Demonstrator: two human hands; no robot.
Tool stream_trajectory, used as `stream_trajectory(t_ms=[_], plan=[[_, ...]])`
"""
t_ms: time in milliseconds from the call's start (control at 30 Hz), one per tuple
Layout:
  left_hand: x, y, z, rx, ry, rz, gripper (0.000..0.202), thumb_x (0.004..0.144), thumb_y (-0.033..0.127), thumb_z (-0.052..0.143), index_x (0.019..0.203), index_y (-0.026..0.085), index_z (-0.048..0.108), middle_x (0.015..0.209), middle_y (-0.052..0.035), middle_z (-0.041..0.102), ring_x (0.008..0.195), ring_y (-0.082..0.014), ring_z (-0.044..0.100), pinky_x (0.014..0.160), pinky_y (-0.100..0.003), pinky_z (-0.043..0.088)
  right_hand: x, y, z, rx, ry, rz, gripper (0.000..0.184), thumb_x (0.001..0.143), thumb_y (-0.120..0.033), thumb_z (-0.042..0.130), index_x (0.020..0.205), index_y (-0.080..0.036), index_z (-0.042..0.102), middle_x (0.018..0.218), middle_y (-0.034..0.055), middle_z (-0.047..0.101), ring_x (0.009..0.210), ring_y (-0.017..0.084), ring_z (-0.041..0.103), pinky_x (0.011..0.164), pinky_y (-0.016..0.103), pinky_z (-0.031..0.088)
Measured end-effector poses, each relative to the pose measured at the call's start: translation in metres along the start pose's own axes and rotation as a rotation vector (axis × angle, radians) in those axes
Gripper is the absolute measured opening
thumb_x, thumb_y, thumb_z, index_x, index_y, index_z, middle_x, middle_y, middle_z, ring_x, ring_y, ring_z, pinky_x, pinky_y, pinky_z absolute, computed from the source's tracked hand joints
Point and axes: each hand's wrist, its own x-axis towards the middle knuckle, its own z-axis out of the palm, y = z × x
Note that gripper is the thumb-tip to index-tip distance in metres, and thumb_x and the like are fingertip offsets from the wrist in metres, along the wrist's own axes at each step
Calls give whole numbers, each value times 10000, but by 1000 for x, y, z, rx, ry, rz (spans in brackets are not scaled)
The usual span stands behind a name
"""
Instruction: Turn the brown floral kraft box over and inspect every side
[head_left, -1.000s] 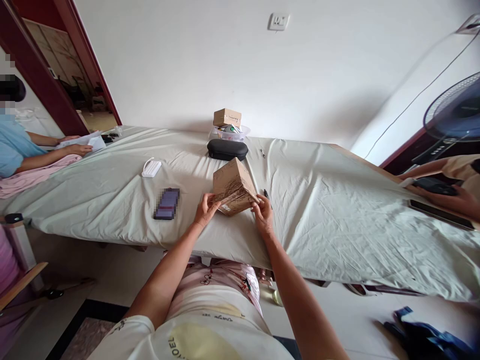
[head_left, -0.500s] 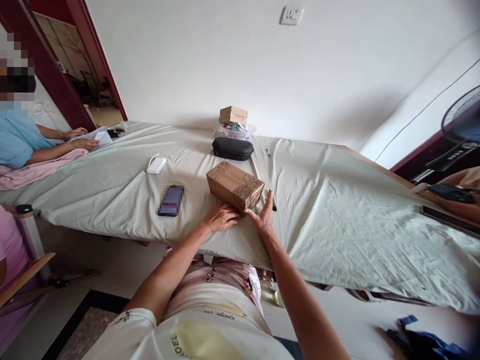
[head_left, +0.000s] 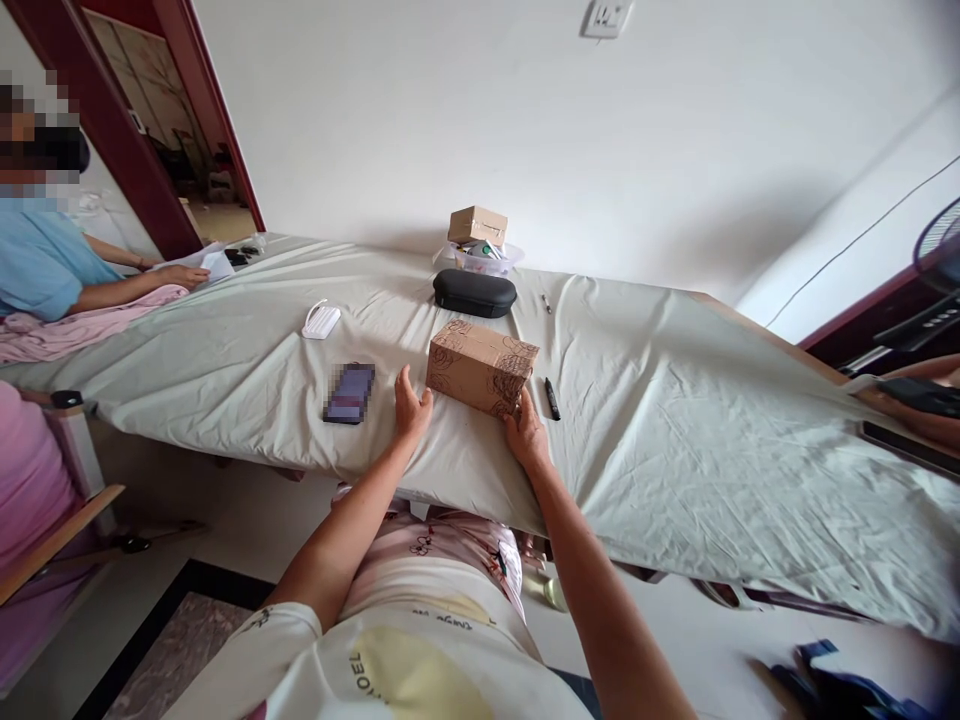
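A brown cardboard box (head_left: 480, 368) with dark line drawings on it rests on the cloth-covered table (head_left: 675, 420). Just left of the box, my left hand (head_left: 411, 405) is open, fingers apart, with a small gap to its side. My right hand (head_left: 528, 430) touches the box's near right corner, its fingers spread along the end rather than wrapped round it. A black marker (head_left: 552, 399) lies just right of that hand. To the left of my left hand is a phone (head_left: 349, 393), its screen blurred out.
Behind the box lies a black zip case (head_left: 475, 293), then a plastic tub (head_left: 491, 262) with a small carton (head_left: 478, 226) on top. A white device with a strap (head_left: 322, 320) and a pen (head_left: 547, 304) lie nearby. A person (head_left: 45, 250) holding papers sits at far left.
My left hand has moved from the box's near bottom edge to its left, fingers now raised. The box has turned slightly, and my right hand stays at its right corner.
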Motion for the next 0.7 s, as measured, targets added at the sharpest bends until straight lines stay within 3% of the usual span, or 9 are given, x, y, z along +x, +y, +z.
stream_trajectory(t_ms=[100, 233, 333, 433, 567, 700], plan=[[4, -4, 1, -23, -63, -38, 662, 922, 277, 660, 1545, 189, 455, 1585, -201, 545, 1509, -347, 509, 1260, -525, 429, 2, 5, 1, -8, 17, 19, 744, 864, -336, 551, 1594, -221, 468, 1282, 151, 759, 1086, 354, 729, 973, 537, 597], [4, 3, -1, 13, -216, -38, 327, 912, 242, 607, 1232, 223, 671, 1172, -125, 782, 1127, -313, 737, 1048, -488, 582, 3, 11, 1, 31, 113, 76, 629, 858, -337, 526, 1475, -221, 573, 1179, 156, 751, 1011, 323, 711, 957, 526, 590], [0, 15, -7, 59, -283, 62, 149, 893, 213, 587, 1000, 230, 688, 995, -68, 778, 944, -246, 737, 888, -374, 607, 5, 16, 1, 64, 234, 123, 567, 848, -367, 538, 1386, -200, 596, 1147, 160, 715, 985, 297, 681, 980, 551, 576], [-6, 28, -13, 97, -410, 246, 82, 907, 259, 604, 867, 224, 667, 921, -58, 746, 866, -212, 715, 797, -304, 576, 7, 19, 1, 77, 300, 113, 645, 843, -429, 594, 1433, -175, 541, 1254, 200, 677, 1134, 331, 644, 1040, 591, 545], [-19, 39, -14, 174, -650, 465, 242, 986, 345, 560, 803, 235, 674, 831, -46, 739, 822, -200, 712, 782, -283, 546, 8, 14, 4, -8, 161, 38, 708, 883, -536, 618, 1479, -164, 527, 1484, 233, 598, 1403, 384, 543, 1187, 628, 443], [-30, 43, -8, 139, -743, 655, 232, 1023, 331, 509, 1004, 255, 727, 925, -48, 780, 844, -199, 735, 798, -290, 551, 4, 1, -1, 18, 21, 59, 632, 979, -613, 498, 1445, -197, 595, 1401, 202, 691, 1309, 353, 649, 1153, 577, 493]])
